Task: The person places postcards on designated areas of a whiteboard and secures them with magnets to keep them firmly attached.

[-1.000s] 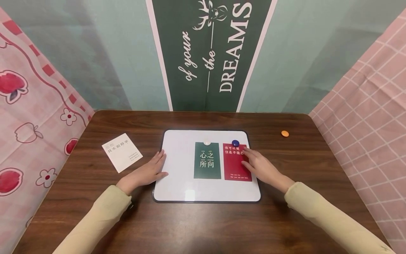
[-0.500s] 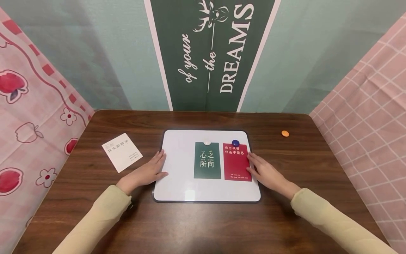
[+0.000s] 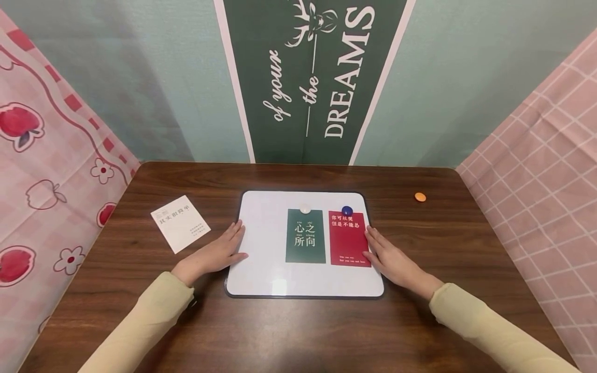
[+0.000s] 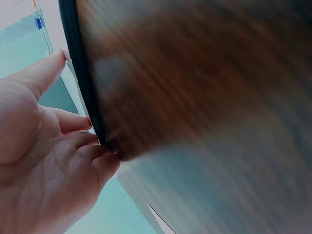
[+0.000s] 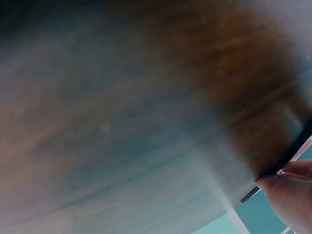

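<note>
A whiteboard [image 3: 261,238] with a dark frame lies flat on the table. My left hand [image 3: 216,254] rests along its left side, fingers extended and touching the frame; the left wrist view shows the fingertips against the dark edge [image 4: 80,63]. On the opposite side, my right hand [image 3: 396,260] touches the right edge with extended fingers, close beside a red card [image 3: 347,241]. A blue round magnet [image 3: 347,211] sits at that card's top. To its left is a green card [image 3: 305,253] with a white round magnet [image 3: 305,209] at its top. The right wrist view catches only part of the hand [image 5: 292,192].
A white printed card [image 3: 181,228] lies tilted on the wooden table [image 3: 298,336], left of the board. Toward the back right is an orange round magnet [image 3: 420,197]. Fabric hangings [image 3: 186,77] surround the table at the back and sides.
My right hand has moved right, off the red card's upper corner to the board's right edge. The left hand, cards and magnets stay where they were.
</note>
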A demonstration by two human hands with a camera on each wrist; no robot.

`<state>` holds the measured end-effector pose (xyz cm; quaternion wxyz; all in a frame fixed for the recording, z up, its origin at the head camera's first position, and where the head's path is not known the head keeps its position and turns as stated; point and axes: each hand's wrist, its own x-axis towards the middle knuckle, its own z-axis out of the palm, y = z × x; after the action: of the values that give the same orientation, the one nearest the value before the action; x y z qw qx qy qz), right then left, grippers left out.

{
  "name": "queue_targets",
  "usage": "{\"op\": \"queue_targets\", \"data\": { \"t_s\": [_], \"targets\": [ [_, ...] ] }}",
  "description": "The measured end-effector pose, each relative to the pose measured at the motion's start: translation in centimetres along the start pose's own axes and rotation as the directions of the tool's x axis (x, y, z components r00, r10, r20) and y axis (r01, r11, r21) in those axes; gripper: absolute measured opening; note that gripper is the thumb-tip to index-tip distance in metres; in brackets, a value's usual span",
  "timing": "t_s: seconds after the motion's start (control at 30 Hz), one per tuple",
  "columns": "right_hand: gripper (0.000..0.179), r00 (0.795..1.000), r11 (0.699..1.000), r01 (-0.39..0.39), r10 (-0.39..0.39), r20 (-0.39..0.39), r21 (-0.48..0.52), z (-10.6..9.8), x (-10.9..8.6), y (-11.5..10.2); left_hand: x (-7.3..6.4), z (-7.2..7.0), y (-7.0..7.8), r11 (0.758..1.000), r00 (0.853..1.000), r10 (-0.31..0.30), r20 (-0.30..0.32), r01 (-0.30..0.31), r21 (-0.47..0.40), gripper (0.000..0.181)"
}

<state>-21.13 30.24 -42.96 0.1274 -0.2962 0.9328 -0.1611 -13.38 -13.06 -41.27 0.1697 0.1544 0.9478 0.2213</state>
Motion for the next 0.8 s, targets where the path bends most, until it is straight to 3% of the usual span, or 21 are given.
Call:
{"op": "queue_targets", "data": {
  "t_s": [0.5, 0.67, 0.8],
  "targets": [
    [0.07, 1.0, 1.0, 0.002, -0.002, 0.01, -0.005, 0.2, -0.1, -0.2, -0.4, -0.5, 0.1, 1.0, 1.0, -0.023, -0.02, 0.023, -0.017, 0.066],
    [0.071, 1.0, 1.0, 0.006, -0.005, 0.004, -0.011, 0.4, -0.1, -0.1, -0.5, -0.7, -0.2, 0.999, 0.994, -0.045, -0.102, 0.045, -0.003, 0.058],
    [0.071, 1.0, 1.0, 0.005, -0.005, 0.004, -0.012, 0.4, -0.1, -0.2, -0.4, -1.1, -0.4, 0.997, 0.979, -0.074, -0.19, 0.075, -0.001, 0.05]
  ]
}}
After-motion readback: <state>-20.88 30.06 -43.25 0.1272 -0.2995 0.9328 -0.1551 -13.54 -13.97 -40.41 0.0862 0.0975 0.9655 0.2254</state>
